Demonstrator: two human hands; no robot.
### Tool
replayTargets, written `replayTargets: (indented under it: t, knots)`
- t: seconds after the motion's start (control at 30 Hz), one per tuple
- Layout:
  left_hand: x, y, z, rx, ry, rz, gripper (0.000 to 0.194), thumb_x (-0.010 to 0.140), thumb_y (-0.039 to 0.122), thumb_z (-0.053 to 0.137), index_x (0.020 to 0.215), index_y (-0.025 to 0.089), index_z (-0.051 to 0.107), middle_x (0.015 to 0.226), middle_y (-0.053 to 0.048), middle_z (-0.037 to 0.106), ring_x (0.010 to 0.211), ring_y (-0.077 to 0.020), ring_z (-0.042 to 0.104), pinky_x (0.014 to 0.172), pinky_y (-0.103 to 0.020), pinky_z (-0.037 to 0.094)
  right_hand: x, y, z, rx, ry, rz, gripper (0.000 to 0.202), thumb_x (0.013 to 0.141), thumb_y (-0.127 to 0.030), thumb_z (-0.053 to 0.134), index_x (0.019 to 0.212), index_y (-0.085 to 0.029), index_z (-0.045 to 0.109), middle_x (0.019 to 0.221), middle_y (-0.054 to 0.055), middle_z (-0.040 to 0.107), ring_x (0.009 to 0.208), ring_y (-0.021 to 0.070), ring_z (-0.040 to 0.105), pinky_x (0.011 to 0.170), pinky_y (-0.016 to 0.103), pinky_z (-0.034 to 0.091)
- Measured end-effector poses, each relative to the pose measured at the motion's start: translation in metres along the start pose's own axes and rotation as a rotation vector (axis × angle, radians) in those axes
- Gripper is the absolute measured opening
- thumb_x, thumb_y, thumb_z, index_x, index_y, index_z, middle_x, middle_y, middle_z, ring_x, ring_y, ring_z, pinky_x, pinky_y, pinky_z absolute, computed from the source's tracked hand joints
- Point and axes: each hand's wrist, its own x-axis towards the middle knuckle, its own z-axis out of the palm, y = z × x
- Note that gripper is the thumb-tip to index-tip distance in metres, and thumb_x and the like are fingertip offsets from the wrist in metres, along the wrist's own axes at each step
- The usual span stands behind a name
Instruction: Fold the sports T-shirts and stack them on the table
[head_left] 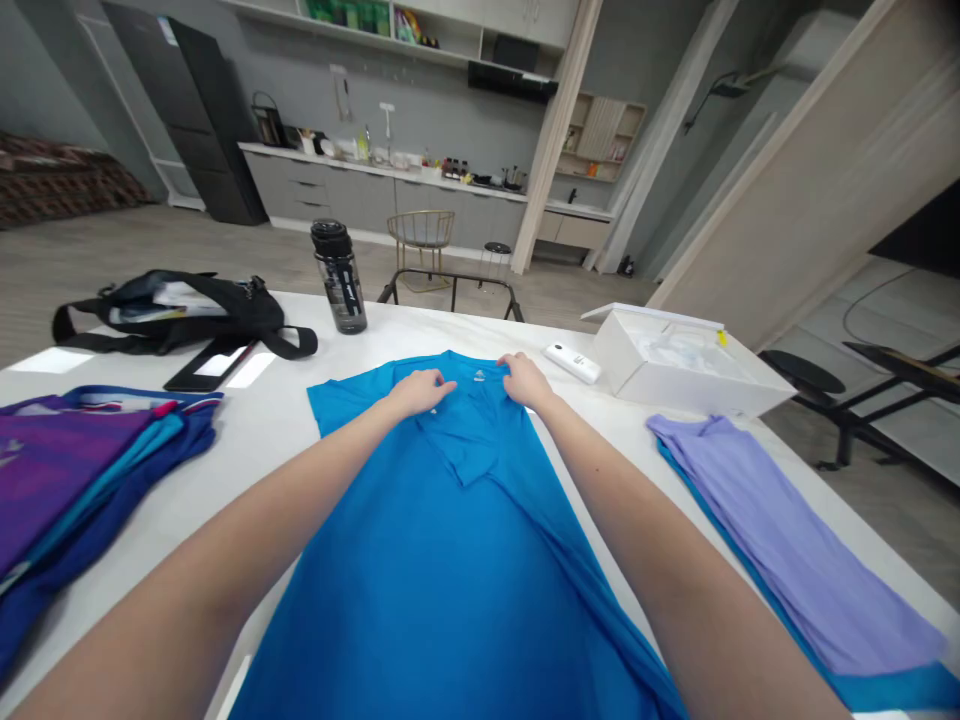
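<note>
A blue T-shirt (420, 590) lies spread on the white table, its collar at the far end and its body running toward me. The sleeve on the right is folded inward across the chest, while the one on the left sticks out flat. My left hand (421, 394) is closed on the fabric left of the collar, fingers curled and thumb pointing right. At the shoulder right of the collar, my right hand (523, 381) pinches the shirt's edge. The cloth under both hands is partly hidden by the fingers.
Folded purple and navy clothes (90, 450) lie left; a lilac garment (780, 540) over a blue one lies right. Farther back are a black bag (195, 310), a phone (206, 366), a water bottle (341, 280), a white handheld device (573, 362) and an open white box (675, 365).
</note>
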Motion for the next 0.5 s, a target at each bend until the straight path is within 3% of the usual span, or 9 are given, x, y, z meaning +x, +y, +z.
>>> replayTargets:
  t: [0.1, 0.23, 0.33, 0.5]
  knots:
    - [-0.03, 0.003, 0.009, 0.292, -0.029, 0.041, 0.05, 0.086, 0.07, 0.053, 0.093, 0.022, 0.066, 0.106, -0.013, 0.072, 0.102, -0.0322, 0.067, 0.09, -0.043, 0.05, 0.008, 0.026, 0.012, -0.106, -0.036, 0.02, 0.05, 0.092, -0.016, 0.051, 0.139, -0.03, 0.058, 0.143, 0.013, 0.05, 0.127, 0.0313, 0.049, 0.098, 0.041, 0.047]
    - [-0.054, 0.015, 0.02, 0.405, -0.027, 0.098, 0.042, 0.088, 0.063, 0.057, 0.092, 0.022, 0.066, 0.112, -0.013, 0.07, 0.108, -0.0322, 0.065, 0.094, -0.045, 0.047, 0.018, 0.036, 0.022, -0.155, -0.091, -0.01, 0.033, 0.098, -0.036, 0.051, 0.127, -0.031, 0.067, 0.148, 0.011, 0.045, 0.13, 0.0346, 0.042, 0.101, 0.05, 0.044]
    - [-0.06, 0.018, 0.025, 0.361, -0.024, 0.051, 0.028, 0.094, 0.05, 0.056, 0.092, 0.022, 0.064, 0.11, -0.012, 0.071, 0.108, -0.0306, 0.066, 0.091, -0.043, 0.047, 0.022, 0.038, 0.025, -0.19, -0.06, -0.049, 0.027, 0.096, -0.037, 0.057, 0.117, -0.026, 0.069, 0.144, 0.012, 0.047, 0.128, 0.0345, 0.042, 0.101, 0.051, 0.042]
    - [-0.059, 0.029, 0.02, 0.079, 0.09, 0.058, 0.014, 0.097, 0.038, 0.055, 0.099, 0.025, 0.059, 0.081, -0.003, 0.07, 0.081, -0.023, 0.067, 0.072, -0.032, 0.046, 0.023, 0.046, 0.016, -0.182, -0.005, -0.037, 0.022, 0.096, -0.028, 0.052, 0.109, -0.019, 0.067, 0.131, 0.015, 0.055, 0.121, 0.0333, 0.046, 0.098, 0.048, 0.044]
